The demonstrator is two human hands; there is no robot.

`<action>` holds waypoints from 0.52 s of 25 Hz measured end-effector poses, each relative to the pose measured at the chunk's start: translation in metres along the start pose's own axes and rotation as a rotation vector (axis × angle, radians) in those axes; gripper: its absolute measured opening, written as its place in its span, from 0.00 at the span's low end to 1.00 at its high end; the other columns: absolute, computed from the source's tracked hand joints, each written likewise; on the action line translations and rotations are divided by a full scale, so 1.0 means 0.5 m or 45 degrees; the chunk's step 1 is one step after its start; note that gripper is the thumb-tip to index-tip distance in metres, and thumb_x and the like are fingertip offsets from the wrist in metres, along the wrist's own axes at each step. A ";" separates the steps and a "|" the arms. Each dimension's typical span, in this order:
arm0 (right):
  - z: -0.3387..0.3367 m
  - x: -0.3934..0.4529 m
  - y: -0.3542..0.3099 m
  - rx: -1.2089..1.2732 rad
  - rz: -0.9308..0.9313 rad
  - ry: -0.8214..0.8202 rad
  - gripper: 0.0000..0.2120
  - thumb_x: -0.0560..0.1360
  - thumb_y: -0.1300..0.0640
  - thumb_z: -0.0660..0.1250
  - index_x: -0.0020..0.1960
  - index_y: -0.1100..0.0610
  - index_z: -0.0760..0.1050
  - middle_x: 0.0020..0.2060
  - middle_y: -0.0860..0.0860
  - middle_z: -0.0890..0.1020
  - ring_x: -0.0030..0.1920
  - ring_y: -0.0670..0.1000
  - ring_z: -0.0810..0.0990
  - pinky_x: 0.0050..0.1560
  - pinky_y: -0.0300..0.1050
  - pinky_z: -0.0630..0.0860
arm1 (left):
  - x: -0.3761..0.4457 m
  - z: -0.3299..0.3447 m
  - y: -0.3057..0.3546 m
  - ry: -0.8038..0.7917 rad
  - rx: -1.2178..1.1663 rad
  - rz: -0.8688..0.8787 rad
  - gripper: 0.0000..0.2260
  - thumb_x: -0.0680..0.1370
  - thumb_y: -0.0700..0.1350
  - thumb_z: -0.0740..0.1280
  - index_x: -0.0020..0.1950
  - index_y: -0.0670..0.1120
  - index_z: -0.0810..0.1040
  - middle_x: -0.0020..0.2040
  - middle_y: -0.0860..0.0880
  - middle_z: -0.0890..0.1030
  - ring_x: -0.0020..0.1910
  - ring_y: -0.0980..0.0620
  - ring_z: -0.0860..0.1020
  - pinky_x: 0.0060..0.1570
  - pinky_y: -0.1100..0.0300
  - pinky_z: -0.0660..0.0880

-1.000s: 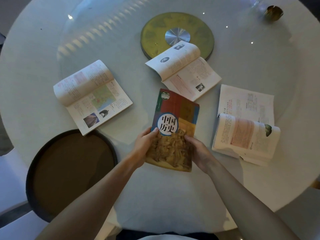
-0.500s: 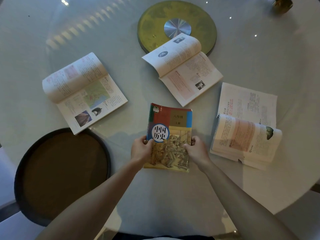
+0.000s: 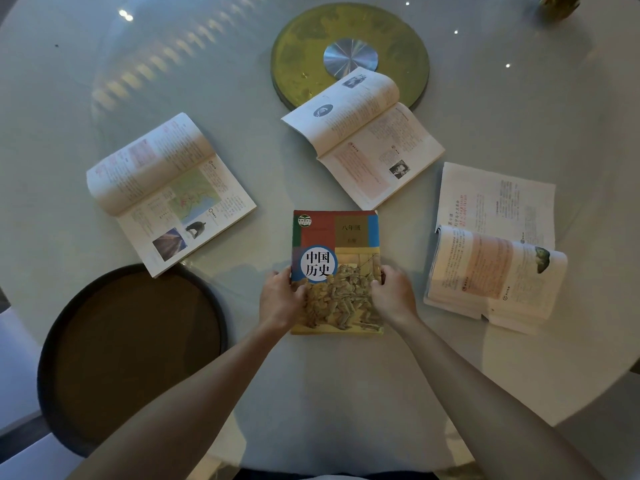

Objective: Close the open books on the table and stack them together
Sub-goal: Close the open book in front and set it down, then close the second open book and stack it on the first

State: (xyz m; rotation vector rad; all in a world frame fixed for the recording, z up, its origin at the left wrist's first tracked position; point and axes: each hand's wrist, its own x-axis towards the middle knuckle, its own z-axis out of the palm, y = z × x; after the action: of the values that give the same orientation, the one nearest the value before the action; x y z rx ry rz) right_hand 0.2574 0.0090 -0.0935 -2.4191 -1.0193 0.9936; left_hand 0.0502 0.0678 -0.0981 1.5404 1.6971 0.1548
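A closed history book [image 3: 337,244] with a colourful cover lies flat on the round table [image 3: 311,393], front cover up. My left hand [image 3: 278,297] grips its left edge and my right hand [image 3: 393,294] grips its right edge, thumbs on the cover. Three books lie open around it: one at the left [image 3: 169,192], one behind it [image 3: 363,136] resting partly on a turntable disc, and one at the right [image 3: 495,247] with pages curling upward.
A yellow-green turntable disc [image 3: 349,29] with a silver hub sits at the table's centre. A dark round stool seat [image 3: 131,351] shows beneath the glass rim at the lower left. A small gold object [image 3: 559,5] stands at the far right.
The closed book, tilted and raised a second ago, has come down flat and straight on the table, nearer to me. Both hands stayed on its edges.
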 end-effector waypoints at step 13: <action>-0.299 -0.035 0.198 0.439 0.202 0.580 0.16 0.78 0.53 0.68 0.62 0.61 0.79 0.56 0.58 0.82 0.56 0.58 0.81 0.56 0.49 0.77 | -0.027 0.155 0.285 -0.361 -0.225 0.218 0.22 0.77 0.51 0.72 0.67 0.42 0.79 0.57 0.45 0.83 0.53 0.50 0.82 0.50 0.57 0.80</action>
State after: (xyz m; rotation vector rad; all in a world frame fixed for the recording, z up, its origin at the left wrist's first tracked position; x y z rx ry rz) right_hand 0.4040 -0.0767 -0.0336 -2.2999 -0.4626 0.5603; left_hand 0.2079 0.0583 -0.0596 1.4959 1.2964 0.1619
